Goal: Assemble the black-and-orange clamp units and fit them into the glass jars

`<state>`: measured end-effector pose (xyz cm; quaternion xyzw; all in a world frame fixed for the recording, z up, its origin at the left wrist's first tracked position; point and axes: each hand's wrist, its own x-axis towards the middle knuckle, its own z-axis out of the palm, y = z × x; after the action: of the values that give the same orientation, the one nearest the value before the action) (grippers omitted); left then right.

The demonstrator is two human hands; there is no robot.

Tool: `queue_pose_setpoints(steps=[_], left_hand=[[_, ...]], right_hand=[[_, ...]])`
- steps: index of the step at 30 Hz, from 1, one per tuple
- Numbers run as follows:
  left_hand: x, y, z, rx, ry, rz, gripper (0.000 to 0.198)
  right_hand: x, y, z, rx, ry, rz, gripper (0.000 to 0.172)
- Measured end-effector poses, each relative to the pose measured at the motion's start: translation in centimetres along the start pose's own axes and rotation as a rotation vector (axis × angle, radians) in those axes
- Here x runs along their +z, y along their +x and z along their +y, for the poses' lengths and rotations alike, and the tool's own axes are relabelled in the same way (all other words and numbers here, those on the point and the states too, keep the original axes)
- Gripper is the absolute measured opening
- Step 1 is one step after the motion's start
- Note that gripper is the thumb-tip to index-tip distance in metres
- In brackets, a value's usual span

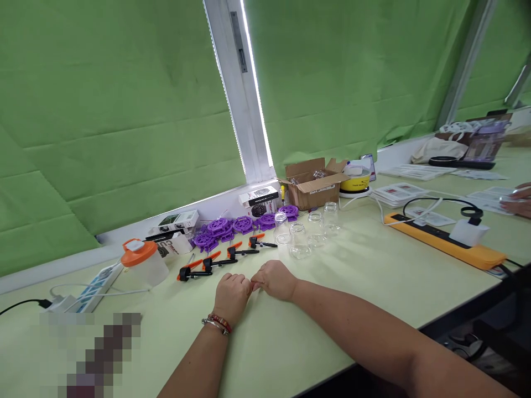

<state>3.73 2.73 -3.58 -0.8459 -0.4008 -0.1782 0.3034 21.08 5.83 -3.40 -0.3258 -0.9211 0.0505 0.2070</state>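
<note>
Between the front edge of the pale desk (282,345) and the black-and-orange pieces (243,252) and clear jars (299,242), the left hand (232,294) and right hand (276,279) meet, fingers curled, though whether they pinch anything I cannot tell, with room rightward to an orange power strip (440,243), green curtains (352,72) behind.

Left arm (197,359) — we note two ornaments at the wrist: a reddish beaded bracelet (221,320) on the side toward the left hand (232,296), and a slim silver-coloured bangle (214,326) just beside it. Right arm (352,329) — we record it bare as far as it shows. Bead detail: too small for us to resolve.
</note>
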Motion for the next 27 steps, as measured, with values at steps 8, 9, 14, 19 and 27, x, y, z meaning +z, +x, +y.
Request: queue_pose_setpoints(steps=[8,9,14,19,27], left_hand=[[-0.2,0.0,-0.1,-0.024,0.0,-0.03,0.033],[-0.2,0.0,-0.1,-0.023,-0.002,-0.036,0.032],[-0.1,0.0,0.1,-0.007,-0.019,-0.065,0.032],[-0.1,0.0,-0.1,-0.054,-0.021,-0.091,0.033],[-0.4,-0.2,-1.1,-0.398,-0.185,-0.406,0.043]], right_hand=[[-0.1,0.0,-0.5,0.046,-0.053,-0.065,0.025],[-0.2,0.0,-0.6,0.044,-0.065,-0.08,0.024],[-0.4,-0.1,-0.7,-0.006,-0.116,-0.119,0.02],[0.2,0.1,-0.3,0.016,-0.111,-0.09,0.028],[0.8,1.2,2.0,0.498,-0.113,0.173,0.04]])
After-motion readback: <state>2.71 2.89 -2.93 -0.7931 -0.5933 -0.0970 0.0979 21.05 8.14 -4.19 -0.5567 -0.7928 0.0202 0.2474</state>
